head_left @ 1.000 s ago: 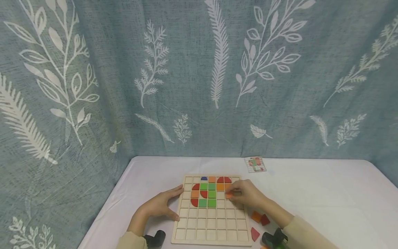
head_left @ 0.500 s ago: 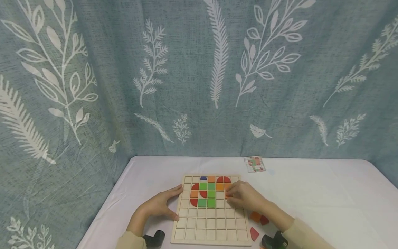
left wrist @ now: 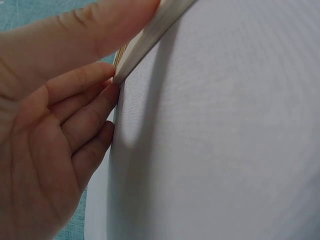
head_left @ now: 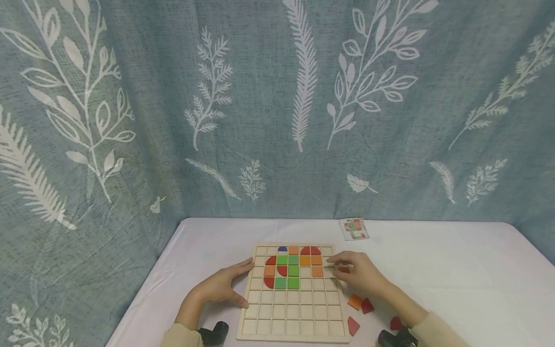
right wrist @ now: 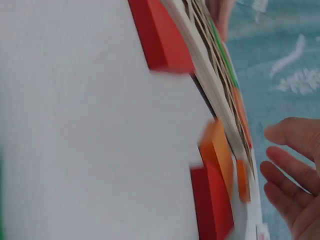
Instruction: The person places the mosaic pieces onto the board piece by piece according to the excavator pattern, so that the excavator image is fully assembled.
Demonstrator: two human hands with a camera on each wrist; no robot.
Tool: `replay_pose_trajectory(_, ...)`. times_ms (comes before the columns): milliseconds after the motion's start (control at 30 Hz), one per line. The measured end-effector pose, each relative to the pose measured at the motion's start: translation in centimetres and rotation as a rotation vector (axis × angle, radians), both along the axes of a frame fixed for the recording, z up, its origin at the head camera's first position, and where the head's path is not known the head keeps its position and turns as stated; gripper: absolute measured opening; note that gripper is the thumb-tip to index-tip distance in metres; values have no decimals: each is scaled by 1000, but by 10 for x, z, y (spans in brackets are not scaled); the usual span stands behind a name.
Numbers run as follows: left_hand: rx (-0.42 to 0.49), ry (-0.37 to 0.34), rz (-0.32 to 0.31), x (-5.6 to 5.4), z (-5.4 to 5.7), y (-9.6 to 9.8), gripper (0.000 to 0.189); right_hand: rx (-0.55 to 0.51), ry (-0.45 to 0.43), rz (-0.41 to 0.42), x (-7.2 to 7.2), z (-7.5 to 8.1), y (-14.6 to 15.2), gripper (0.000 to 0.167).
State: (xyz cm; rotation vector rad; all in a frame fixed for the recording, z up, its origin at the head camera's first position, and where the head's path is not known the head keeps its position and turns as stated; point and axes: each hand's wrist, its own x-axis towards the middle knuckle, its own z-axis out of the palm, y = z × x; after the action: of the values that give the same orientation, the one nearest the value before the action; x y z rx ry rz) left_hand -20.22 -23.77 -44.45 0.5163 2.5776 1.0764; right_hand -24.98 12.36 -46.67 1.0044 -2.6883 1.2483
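A wooden grid board (head_left: 286, 312) lies on the table, with several green, orange and red tiles and one blue half-round in its upper cells. My left hand (head_left: 223, 285) rests against the board's left edge, thumb and fingers spread; in the left wrist view its fingertips (left wrist: 111, 92) touch the rim. My right hand (head_left: 357, 272) hovers at the right edge, fingers loosely bent, and the right wrist view shows nothing between them. An orange square tile (head_left: 317, 272) sits in a cell left of that hand. Past its fingers a reddish-orange piece (head_left: 344, 270) partly shows.
Right of the board lie an orange block (head_left: 355, 302), a red block (head_left: 367, 305), a red quarter-round piece (head_left: 353, 326) and another red piece (head_left: 396, 323). A small pattern card (head_left: 354, 229) lies at the back. A blue-green curtain (head_left: 277, 120) hangs behind the table.
My right hand has let go of the orange tile, which now lies in its cell, and has moved right to the board's edge. The left hand has stayed in place.
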Motion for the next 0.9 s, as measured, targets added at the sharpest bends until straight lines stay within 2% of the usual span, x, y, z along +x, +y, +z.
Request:
replay_pose_trajectory(233, 9, -7, 5, 1, 0, -1, 98, 45, -64, -60, -3, 1, 18, 24)
replay_pose_trajectory(467, 11, -12, 3, 1, 0, -1, 98, 154, -27, -94, -4, -5, 23, 26)
replay_pose_trajectory(667, 17, -14, 2, 0, 0, -1, 98, 143, 17, -68, -6, -5, 25, 17)
replay_pose_trajectory(900, 15, -13, 8, 0, 0, 0, 99, 129, -37, -78, -2, 7, 29, 20)
